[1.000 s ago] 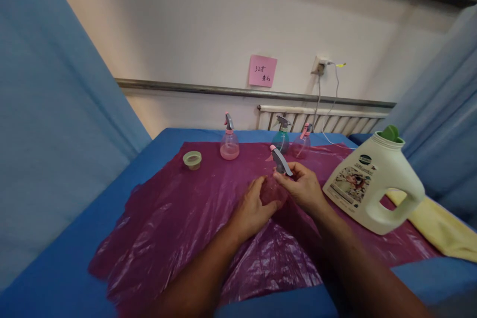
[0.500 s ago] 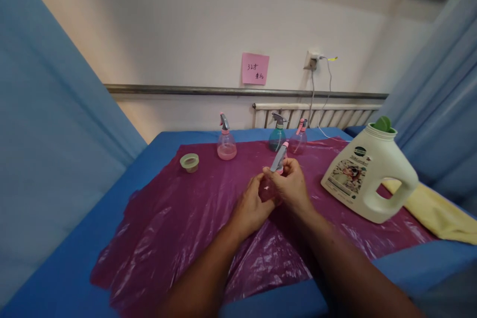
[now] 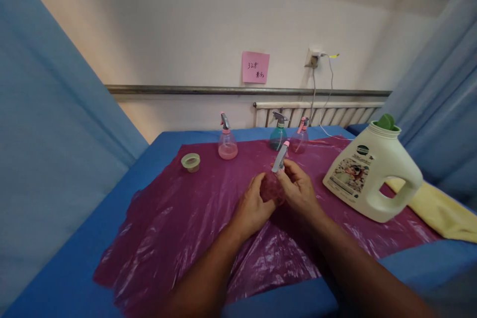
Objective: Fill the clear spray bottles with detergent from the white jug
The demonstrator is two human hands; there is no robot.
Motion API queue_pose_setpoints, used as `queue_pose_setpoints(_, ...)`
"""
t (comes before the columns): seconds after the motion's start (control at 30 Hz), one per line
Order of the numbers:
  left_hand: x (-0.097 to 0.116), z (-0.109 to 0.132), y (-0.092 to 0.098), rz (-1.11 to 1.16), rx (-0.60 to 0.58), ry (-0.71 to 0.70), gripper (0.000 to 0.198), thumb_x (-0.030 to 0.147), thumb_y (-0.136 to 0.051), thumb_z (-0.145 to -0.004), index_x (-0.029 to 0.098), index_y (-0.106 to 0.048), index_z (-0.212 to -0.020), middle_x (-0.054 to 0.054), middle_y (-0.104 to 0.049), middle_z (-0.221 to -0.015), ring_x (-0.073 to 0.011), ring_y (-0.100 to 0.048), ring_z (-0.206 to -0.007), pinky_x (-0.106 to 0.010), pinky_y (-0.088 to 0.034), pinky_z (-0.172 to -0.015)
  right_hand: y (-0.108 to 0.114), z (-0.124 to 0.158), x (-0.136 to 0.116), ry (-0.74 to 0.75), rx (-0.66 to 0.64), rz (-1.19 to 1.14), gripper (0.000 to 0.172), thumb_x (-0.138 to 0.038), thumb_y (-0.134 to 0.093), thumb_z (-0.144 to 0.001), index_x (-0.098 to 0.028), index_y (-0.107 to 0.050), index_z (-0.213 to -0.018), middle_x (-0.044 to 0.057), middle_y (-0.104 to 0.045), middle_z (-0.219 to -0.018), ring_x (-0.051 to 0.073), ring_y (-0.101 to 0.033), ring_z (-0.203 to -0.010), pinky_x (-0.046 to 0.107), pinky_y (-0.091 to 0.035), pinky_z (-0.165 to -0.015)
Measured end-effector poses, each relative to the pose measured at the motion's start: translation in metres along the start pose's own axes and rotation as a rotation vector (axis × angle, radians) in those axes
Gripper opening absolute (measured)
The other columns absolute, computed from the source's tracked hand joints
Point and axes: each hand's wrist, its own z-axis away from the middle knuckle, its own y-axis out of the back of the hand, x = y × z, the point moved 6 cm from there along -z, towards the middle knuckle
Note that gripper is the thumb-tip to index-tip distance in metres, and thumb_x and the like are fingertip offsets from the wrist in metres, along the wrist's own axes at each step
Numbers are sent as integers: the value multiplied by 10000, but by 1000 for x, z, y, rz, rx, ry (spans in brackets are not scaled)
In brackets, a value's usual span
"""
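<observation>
Between my two hands is a clear spray bottle (image 3: pixel 270 188) with a grey and pink trigger head, leaning slightly to the right above the purple plastic sheet (image 3: pixel 179 223). My left hand (image 3: pixel 253 206) wraps round the bottle's rounded body from the left. The fingers of my right hand (image 3: pixel 300 189) close on the pink collar below the trigger head. Part of the bottle is hidden by the hands. Farther back stand a spray bottle with pink liquid (image 3: pixel 227 150), a teal spray bottle (image 3: pixel 278 138) and another pink-headed spray bottle (image 3: pixel 299 141).
A small pale green tub (image 3: pixel 191 162) sits at the left of the sheet. On the right stands a large cream jug (image 3: pixel 367 179) with a green scoop in its mouth, beside a folded yellow cloth (image 3: pixel 447 211). Blue curtains (image 3: pixel 48 124) hang on both sides.
My right hand has shifted slightly right and its fingers have changed position at the bottle's collar. More of the bottle's body shows between my hands.
</observation>
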Motion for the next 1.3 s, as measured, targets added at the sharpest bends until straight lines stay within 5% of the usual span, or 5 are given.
queue_pose_setpoints(0.3,-2,0,-2,-22,-6,-33,732,251,-840,-844,264,-576,-1527,-115,-680,-1500,-323,-647,-1392,-508,-501,-1201,-3,7,5,-55,40,-18,411,-571,-678,-1008,-280,-774,-1284,48,-803,-1175,248,-731,-995,380,-583,-874)
queue_pose_setpoints(0.47,2,-1,-2,12,-21,-23,678,278,-838,-848,248,-598,-1481,-124,-693,-1490,-320,-664,-1374,-498,-522,-1176,-6,6,12,-56,204,-13,401,-583,-805,-882,-253,-710,-1088,32,-775,-976,224,-705,-853,376,-586,-803)
queue_pose_setpoints(0.7,1,-2,0,24,-27,-95,635,243,-794,-889,279,-600,-1493,-104,-702,-1482,-290,-685,-1352,-456,-530,-1171,-16,2,21,-76,424,9,523,-569,-901,-756,-264,-584,-1038,39,-749,-982,236,-710,-894,400,-583,-844)
queue_pose_setpoints(1.1,-6,-3,0,44,-1,-20,730,239,-871,-819,259,-607,-1499,-134,-683,-1512,-342,-651,-1406,-541,-508,-1218,-9,12,-18,15,124,47,337,-509,-644,-1019,-285,-737,-1252,56,-791,-1229,273,-715,-1155,412,-551,-1035)
queue_pose_setpoints(1.3,-7,-3,-2,60,-15,-5,713,229,-860,-827,277,-607,-1491,-112,-708,-1479,-329,-686,-1364,-527,-537,-1195,-7,10,-5,-1,194,56,324,-539,-722,-959,-258,-732,-1119,68,-783,-1116,266,-713,-1045,404,-563,-958)
